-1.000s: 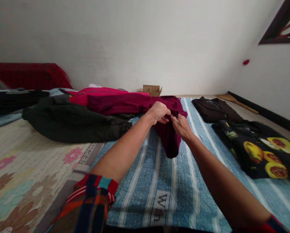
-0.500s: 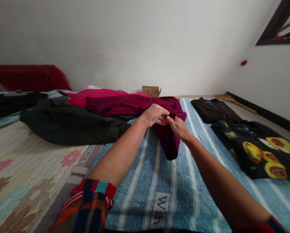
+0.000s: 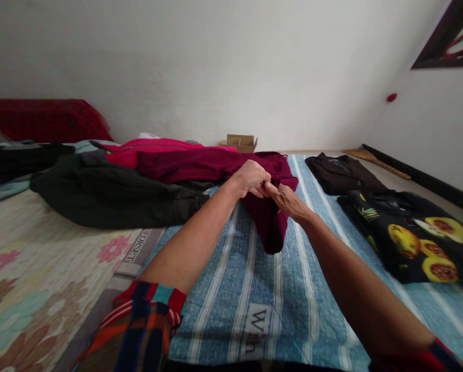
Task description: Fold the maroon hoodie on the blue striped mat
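A maroon garment (image 3: 188, 164) lies stretched out on the blue striped sheet (image 3: 211, 289), one sleeve-like end hanging toward me. My left hand (image 3: 252, 178) is closed on its upper part, fingers curled in a pinch. Right beside it, my right hand (image 3: 287, 199) pinches the same cloth, thumb forward, the two hands touching. The exact fold between the fingertips is hidden. Under and left of the maroon cloth lie a dark green garment (image 3: 115, 199) and a bright pink one (image 3: 138, 151).
At right lie a folded dark brown garment (image 3: 341, 174) and a folded black garment with yellow fruit print (image 3: 420, 237). A cardboard box (image 3: 241, 143) stands by the wall. Black clothes (image 3: 22, 163) and a red patterned cloth (image 3: 45, 120) are at left. A flowered mat (image 3: 61, 274) covers the left front.
Both hands stay on the maroon garment. My left hand has curled more tightly and shifted slightly up and right against the right hand. The view has tilted a little.
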The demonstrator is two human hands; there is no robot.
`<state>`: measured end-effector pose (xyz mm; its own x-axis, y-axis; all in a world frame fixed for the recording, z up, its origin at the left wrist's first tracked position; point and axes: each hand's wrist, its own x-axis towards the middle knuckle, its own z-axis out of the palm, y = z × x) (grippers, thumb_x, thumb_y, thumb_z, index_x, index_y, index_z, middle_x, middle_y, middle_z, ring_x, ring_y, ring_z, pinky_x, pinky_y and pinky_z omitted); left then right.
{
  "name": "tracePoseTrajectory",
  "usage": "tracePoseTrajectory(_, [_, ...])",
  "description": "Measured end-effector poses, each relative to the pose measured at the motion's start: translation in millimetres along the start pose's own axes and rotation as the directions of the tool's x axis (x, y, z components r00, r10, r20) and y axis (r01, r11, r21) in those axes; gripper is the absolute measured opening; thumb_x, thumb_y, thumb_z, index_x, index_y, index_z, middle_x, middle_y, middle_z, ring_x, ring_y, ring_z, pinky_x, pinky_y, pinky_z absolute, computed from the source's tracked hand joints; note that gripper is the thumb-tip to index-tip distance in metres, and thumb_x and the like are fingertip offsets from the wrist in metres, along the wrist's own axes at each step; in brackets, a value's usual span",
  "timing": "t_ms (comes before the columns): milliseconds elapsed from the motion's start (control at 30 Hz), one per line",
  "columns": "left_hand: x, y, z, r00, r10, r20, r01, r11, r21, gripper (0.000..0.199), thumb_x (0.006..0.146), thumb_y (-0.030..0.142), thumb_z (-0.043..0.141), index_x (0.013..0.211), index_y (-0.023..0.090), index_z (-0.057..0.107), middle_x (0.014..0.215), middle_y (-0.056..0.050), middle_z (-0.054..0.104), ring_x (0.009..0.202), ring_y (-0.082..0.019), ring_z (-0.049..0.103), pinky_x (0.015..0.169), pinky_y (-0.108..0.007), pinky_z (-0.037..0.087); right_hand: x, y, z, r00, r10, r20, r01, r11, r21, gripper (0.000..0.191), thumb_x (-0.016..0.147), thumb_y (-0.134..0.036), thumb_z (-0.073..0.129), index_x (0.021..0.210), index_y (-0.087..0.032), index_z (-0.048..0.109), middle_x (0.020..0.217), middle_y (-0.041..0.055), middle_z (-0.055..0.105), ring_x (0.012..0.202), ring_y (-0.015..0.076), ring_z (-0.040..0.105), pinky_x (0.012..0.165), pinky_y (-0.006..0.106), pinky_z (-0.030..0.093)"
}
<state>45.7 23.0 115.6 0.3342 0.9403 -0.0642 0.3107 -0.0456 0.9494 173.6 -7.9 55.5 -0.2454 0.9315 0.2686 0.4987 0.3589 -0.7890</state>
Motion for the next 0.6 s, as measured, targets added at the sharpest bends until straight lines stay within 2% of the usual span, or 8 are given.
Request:
tracePoseTrajectory(267, [-2, 2, 1.6, 1.000, -0.014, -0.004, 0.014, 1.000, 0.014, 0.007, 0.053, 0.007, 0.049, 0.053, 0.014, 0.048, 0.042, 0.001, 0.055, 0.041, -0.016, 0.058, 0.052, -0.032, 0.054, -2, -4, 0, 1.000, -0.008, -0.022, 0.008, 1.000, 0.015, 0.049, 0.089, -0.058, 0.029, 0.057, -0.022, 0.025, 0.053, -0.0045, 0.020, 0.050, 0.0082, 0.020, 0.045, 0.025, 0.016])
tracePoseTrajectory(400, [-11, -1, -1.9, 1.000, -0.027, -0.005, 0.027, 1.000, -0.009, 0.005, 0.061, 0.012, 0.053, 0.058, 0.013, 0.050, 0.046, -0.001, 0.057, 0.044, -0.017, 0.061, 0.053, -0.030, 0.052, -10, 1, 0, 0.985, 0.027, -0.173, -0.019, 0.999, 0.042, 0.046, 0.089, -0.055, 0.029, 0.060, -0.020, 0.037, 0.054, -0.0034, 0.032, 0.052, 0.0105, 0.031, 0.049, 0.025, 0.026])
tracePoseTrajectory(500, [-25, -8, -15.9, 0.999, -0.019, -0.029, 0.018, 0.999, -0.027, 0.003, 0.066, 0.013, 0.052, 0.063, 0.013, 0.051, 0.047, 0.001, 0.055, 0.045, -0.015, 0.062, 0.051, -0.024, 0.048, -25, 15, -3, 0.926, 0.158, -0.343, -0.122, 0.985, 0.125, 0.049, 0.086, -0.058, 0.033, 0.063, -0.018, 0.048, 0.058, -0.0002, 0.046, 0.057, 0.0139, 0.043, 0.054, 0.026, 0.034])
tracePoseTrajectory(567, [-39, -16, -32.1, 0.998, -0.028, -0.062, 0.027, 0.999, -0.023, 0.002, 0.066, 0.014, 0.054, 0.066, 0.012, 0.052, 0.047, 0.002, 0.055, 0.047, -0.014, 0.063, 0.050, -0.020, 0.046, -43, 25, -7, 0.847, 0.234, -0.477, -0.140, 0.964, 0.224, 0.050, 0.084, -0.059, 0.036, 0.074, -0.015, 0.058, 0.069, 0.0041, 0.058, 0.068, 0.0184, 0.052, 0.060, 0.027, 0.039])
tracePoseTrajectory(600, [-48, -22, -41.6, 0.995, -0.036, -0.098, 0.035, 0.999, -0.015, 0.005, 0.065, 0.015, 0.055, 0.068, 0.012, 0.053, 0.048, 0.001, 0.057, 0.048, -0.015, 0.063, 0.049, -0.020, 0.046, -54, 31, -9, 0.786, 0.272, -0.556, -0.134, 0.952, 0.276, 0.051, 0.084, -0.059, 0.037, 0.081, -0.014, 0.061, 0.076, 0.0061, 0.062, 0.074, 0.0204, 0.055, 0.063, 0.028, 0.042])
